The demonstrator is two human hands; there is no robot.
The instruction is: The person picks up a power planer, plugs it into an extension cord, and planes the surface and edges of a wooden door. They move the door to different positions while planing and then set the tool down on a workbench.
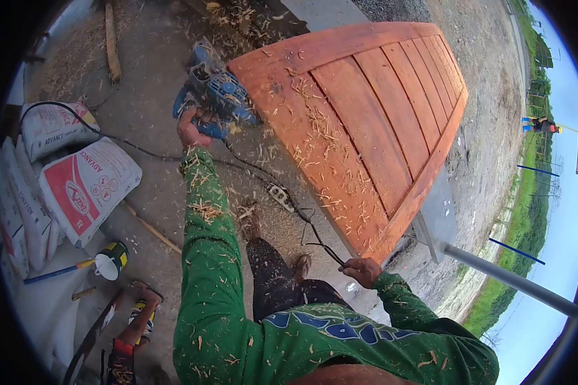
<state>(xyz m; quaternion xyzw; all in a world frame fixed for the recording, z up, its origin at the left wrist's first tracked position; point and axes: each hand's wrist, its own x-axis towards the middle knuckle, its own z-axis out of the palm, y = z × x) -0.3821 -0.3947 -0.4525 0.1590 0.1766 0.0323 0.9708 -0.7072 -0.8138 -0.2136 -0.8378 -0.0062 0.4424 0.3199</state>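
My left hand (191, 130) is closed round the handle of a blue power planer (221, 93). The planer sits at the near left edge of a slatted reddish wooden door panel (379, 109). Wood shavings lie over the panel and my green sleeves. At the panel's lower corner, my right hand (363, 272) is closed on a black cable (327, 250). That cable runs up past a white power strip (280, 197) to the planer.
Cement bags (90, 186) are at left, near a yellow-black can (112, 260) and a wooden stick (153, 230). Another person's limb (138, 321) shows at lower left. A grey metal post (507, 279) stands at right; a distant person (542, 125) is beyond.
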